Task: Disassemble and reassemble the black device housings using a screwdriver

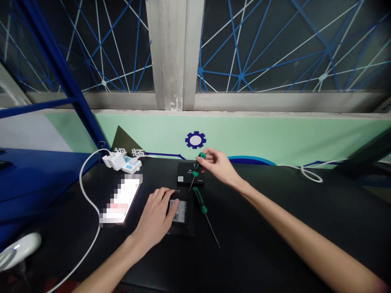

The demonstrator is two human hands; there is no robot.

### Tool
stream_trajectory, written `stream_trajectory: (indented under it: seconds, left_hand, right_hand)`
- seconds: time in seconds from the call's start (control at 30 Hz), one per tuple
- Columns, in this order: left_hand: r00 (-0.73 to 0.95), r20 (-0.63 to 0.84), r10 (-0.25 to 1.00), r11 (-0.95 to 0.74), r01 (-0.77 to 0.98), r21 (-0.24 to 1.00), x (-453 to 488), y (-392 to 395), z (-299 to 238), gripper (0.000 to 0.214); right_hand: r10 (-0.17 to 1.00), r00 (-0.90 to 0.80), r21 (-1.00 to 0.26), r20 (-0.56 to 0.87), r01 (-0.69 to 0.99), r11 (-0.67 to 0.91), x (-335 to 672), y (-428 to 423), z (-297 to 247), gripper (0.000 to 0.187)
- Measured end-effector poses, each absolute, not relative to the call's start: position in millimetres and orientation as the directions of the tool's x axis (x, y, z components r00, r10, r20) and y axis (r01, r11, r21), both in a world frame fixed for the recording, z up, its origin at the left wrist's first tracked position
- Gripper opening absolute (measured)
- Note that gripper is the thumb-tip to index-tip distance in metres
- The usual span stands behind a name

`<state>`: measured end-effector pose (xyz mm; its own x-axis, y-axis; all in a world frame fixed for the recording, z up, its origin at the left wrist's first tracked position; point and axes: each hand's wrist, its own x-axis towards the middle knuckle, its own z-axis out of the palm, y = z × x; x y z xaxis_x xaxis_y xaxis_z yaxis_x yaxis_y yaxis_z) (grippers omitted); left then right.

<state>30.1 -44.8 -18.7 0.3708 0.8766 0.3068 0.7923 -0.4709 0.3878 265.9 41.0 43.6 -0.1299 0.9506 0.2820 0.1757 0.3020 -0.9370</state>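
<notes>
My right hand [218,162] grips the green and black handle of a screwdriver [196,172]. Its thin shaft slants down and left, with the tip close to the top edge of a flat black drive-like case [183,229] bearing a white label. Whether the tip touches the case cannot be made out. Across the case's left side lies my left hand [157,211], fingers stretched out and thumb resting on the label. Just to the right, a second green and black screwdriver [204,209] lies on the black table. Behind the case is a black box [185,175] with white print, partly covered by the held screwdriver.
A phone with a bright, blurred screen [122,201] lies to the left. Beyond it, a white charger [114,160] sits in a power strip [132,165], its white cable [82,183] looping forward. A white rounded object [26,248] is at far left. The green wall borders the table's back.
</notes>
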Motion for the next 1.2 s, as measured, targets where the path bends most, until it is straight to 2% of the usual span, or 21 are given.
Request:
stream_trajectory:
  seconds: [0.13,0.3,0.43,0.53,1.0,1.2]
  left_hand:
    - [0.358,0.318,0.878,-0.464,0.799,0.382,33.9,-42.9,-19.6,0.037]
    - [0.379,0.305,0.873,-0.469,0.824,0.317,35.9,-40.9,-20.0,0.03]
    - [0.378,0.308,0.873,-0.471,0.819,0.329,35.2,-40.0,-21.3,0.026]
    - [0.381,0.321,0.867,-0.482,0.805,0.346,34.7,-39.5,-21.8,0.025]
    - [0.414,0.322,0.851,-0.518,0.759,0.394,33.4,-35.9,-18.5,0.02]
    - [0.433,0.374,0.82,-0.561,0.735,0.38,32.3,-36.6,-15.0,0.023]
  right_hand:
    - [0.947,-0.169,-0.952,0.273,0.096,0.292,256.0,34.6,40.9,0.041]
    - [0.897,-0.157,-0.905,0.413,0.039,0.424,246.4,31.5,21.7,0.034]
    - [0.869,-0.024,-0.869,0.494,0.014,0.495,241.5,31.8,0.8,0.03]
    - [0.862,0.063,-0.864,0.502,0.005,0.503,238.7,32.4,-11.4,0.028]
    - [0.91,0.19,-0.897,0.369,-0.182,0.402,230.4,29.3,-31.1,0.046]
    - [0.948,0.201,-0.921,0.245,-0.258,0.293,234.6,36.1,-31.7,0.056]
